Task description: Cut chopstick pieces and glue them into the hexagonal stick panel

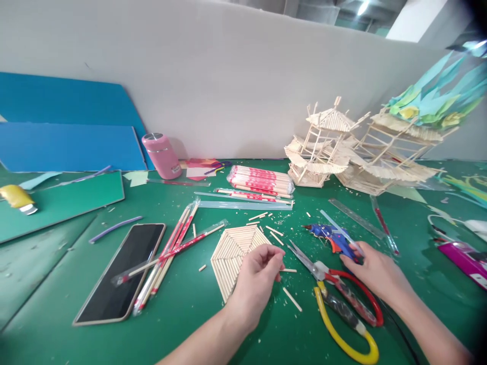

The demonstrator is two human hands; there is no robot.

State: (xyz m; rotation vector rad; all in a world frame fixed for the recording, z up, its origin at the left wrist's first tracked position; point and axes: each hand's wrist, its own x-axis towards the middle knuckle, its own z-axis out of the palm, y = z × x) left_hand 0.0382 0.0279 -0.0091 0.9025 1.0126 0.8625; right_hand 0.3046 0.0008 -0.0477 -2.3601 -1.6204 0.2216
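My left hand (258,281) is over the right side of a flat, many-sided panel (228,253) made of short wooden sticks. Its thumb and fingers are pinched together, and whatever is between them is hidden. My right hand (376,268) has its fingers and thumb closed on the rear of a blue hot glue gun (331,237), whose nozzle points left. A translucent glue stick (337,227) lies along the gun. Large pliers-like cutters (321,274) with one red and one yellow handle lie between my hands, jaws pointing up and left. Short stick pieces (292,299) are scattered around the panel.
A phone (122,274) lies at left, crossed by wrapped chopsticks (182,248). Behind are chopstick packs (261,180), a pink flask (163,156) and blue boards (68,147). Stick-built pavilion models (323,147) stand back right. A purple box cutter-like object (462,258) lies far right.
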